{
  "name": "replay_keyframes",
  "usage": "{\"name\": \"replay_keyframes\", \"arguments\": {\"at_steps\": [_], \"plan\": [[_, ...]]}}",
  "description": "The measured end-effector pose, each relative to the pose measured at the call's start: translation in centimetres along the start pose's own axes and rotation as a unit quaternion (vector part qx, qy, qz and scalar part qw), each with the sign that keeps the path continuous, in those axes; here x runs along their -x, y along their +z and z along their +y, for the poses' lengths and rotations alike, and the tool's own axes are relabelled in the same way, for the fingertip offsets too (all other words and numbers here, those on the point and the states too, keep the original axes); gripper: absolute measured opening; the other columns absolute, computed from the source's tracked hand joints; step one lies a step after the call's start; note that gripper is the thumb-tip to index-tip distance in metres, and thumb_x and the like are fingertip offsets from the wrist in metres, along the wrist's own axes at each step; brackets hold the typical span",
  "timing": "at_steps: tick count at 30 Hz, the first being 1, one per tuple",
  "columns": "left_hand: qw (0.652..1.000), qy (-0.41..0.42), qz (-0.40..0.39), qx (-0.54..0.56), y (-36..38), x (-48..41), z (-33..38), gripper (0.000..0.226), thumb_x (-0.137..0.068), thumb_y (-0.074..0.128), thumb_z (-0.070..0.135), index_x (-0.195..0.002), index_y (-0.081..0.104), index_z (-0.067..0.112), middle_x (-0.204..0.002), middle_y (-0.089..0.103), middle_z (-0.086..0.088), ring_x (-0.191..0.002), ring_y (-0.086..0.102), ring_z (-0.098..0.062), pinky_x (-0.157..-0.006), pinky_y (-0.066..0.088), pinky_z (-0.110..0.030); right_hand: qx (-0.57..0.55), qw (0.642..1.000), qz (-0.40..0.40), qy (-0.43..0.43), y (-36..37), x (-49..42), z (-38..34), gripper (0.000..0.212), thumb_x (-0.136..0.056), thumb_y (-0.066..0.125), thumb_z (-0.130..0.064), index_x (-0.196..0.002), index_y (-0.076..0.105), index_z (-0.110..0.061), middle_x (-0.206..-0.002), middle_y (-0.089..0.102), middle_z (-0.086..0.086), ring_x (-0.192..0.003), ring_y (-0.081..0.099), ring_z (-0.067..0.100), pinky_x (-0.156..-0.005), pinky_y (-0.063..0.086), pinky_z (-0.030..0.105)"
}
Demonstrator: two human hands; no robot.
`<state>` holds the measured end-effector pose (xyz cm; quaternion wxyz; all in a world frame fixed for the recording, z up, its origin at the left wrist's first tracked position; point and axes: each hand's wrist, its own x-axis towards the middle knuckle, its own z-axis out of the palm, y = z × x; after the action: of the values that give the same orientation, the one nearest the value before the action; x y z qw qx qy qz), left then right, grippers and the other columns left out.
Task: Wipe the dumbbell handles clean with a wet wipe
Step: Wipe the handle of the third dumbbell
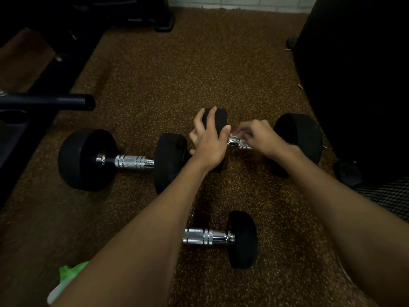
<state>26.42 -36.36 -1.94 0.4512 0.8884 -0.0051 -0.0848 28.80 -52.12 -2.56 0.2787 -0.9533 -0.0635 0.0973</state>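
Three dumbbells (130,161) (297,135) (208,237) are counted on the floor (177,74), with two hands (208,142) (259,136), one wipe (234,135) and one green packet (70,273).

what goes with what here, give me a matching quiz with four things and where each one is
1 left hand
2 right hand
3 green packet
4 near dumbbell

a bottom left corner of the view
b holds the wet wipe on the right dumbbell handle
c untouched, closest to the person
d grips that dumbbell's black end

Pairs: 1-d, 2-b, 3-a, 4-c
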Motion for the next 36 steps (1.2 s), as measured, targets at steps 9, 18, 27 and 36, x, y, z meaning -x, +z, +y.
{"name": "replay_keyframes", "arguments": {"at_steps": [9,18,27,36], "plan": [[1.000,-0.005,-0.007,0.003,-0.1,0.0,0.0,0.055,-0.097,0.038,0.045,-0.147,0.014,0.040,-0.154,-0.003,0.013,-0.136,0.011,-0.029,-0.109,0.021,-0.053,0.028,0.997,-0.012,0.072,0.9,-2.4,-0.2,0.019,-0.093,0.052,-0.015,-0.094,0.070,-0.015,-0.107,0.065,0.015,-0.105,0.058,0.028,-0.087,0.046,0.030],[1.000,-0.002,0.003,0.003,0.0,-0.1,-0.1,0.055,-0.097,0.039,0.044,-0.147,0.015,0.039,-0.154,-0.002,0.012,-0.135,0.014,-0.029,-0.109,0.021,-0.050,-0.010,1.000,-0.015,0.017,0.7,0.5,-1.4,0.024,-0.092,0.048,-0.012,-0.105,0.069,-0.014,-0.100,0.069,0.013,-0.097,0.063,0.027,-0.077,0.043,0.024],[1.000,-0.004,-0.003,-0.001,0.0,-0.2,0.0,0.055,-0.097,0.038,0.045,-0.147,0.015,0.039,-0.154,-0.003,0.011,-0.135,0.014,-0.029,-0.109,0.022,-0.051,0.018,0.999,-0.012,0.047,1.0,-1.5,-0.6,0.026,-0.096,0.045,-0.020,-0.105,0.067,-0.008,-0.102,0.064,0.020,-0.100,0.059,0.031,-0.077,0.036,0.025],[1.000,-0.003,-0.003,0.005,0.0,-0.1,0.0,0.056,-0.097,0.039,0.044,-0.147,0.015,0.038,-0.154,-0.003,0.009,-0.135,0.013,-0.030,-0.110,0.021,-0.051,0.007,1.000,-0.021,-0.008,0.6,1.1,-0.3,0.034,-0.095,0.051,-0.009,-0.127,0.060,-0.014,-0.122,0.065,0.010,-0.116,0.058,0.021,-0.091,0.037,0.018]]}}
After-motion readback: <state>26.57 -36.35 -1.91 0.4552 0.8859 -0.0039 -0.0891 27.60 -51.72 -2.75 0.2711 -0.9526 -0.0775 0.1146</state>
